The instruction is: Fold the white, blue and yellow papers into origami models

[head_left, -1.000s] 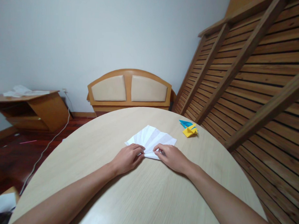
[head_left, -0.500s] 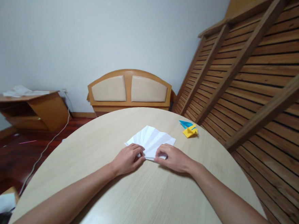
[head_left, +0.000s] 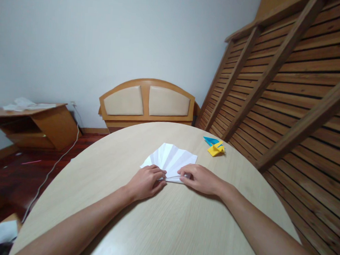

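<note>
The white pleated paper fan (head_left: 170, 159) lies spread open on the round light wooden table (head_left: 163, 228), near its middle. The left hand (head_left: 145, 182) presses with curled fingers on the near left corner of the fan. The right hand (head_left: 200, 179) pinches the near edge of the fan from the right side. A small yellow folded paper figure (head_left: 216, 149) sits well apart, touching a blue folded paper piece (head_left: 210, 140)

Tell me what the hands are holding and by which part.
Both the left hand and the right hand pinch the white pleated paper fan at its near, gathered end, low on the table; its far pleats spread open.
</note>
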Motion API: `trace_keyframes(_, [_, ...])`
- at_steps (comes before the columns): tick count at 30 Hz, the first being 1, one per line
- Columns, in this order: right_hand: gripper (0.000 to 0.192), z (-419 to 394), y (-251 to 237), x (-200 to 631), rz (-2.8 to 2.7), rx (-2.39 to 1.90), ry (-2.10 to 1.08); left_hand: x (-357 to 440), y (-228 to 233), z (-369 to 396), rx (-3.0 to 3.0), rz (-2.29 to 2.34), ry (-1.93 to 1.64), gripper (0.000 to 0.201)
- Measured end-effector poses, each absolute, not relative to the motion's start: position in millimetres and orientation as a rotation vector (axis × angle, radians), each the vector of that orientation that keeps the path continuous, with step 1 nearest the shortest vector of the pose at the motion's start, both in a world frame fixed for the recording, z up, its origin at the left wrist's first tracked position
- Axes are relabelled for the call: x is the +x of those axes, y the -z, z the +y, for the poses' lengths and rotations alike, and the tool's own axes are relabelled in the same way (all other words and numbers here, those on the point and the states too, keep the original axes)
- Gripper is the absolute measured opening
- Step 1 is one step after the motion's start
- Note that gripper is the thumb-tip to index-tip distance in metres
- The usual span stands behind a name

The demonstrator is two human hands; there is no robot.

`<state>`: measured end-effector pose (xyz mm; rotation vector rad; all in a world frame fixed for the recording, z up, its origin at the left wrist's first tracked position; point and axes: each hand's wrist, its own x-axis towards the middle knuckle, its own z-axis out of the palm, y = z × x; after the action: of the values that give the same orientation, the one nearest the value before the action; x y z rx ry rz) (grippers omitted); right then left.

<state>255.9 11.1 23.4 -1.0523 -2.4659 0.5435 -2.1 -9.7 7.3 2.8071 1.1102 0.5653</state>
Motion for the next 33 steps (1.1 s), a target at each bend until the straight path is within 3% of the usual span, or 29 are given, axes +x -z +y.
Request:
trace_keyframes(13, [0.021,17,2,230,-2.138,-1.297,-0.446,-1,2,-8,2.613,1.237,-0.681,0.013])
trace_keyframes(20, [0.028,18,4,232,-2.093,-1.349,-0.417,-3,4,-8,2.609,1.296,-0.678,0.021])
trace_keyframes(33, [0.017,20,7,233,-2.203,-1.283,-0.302,-2,4,-6,2.726,1.184,-0.647,0.028])
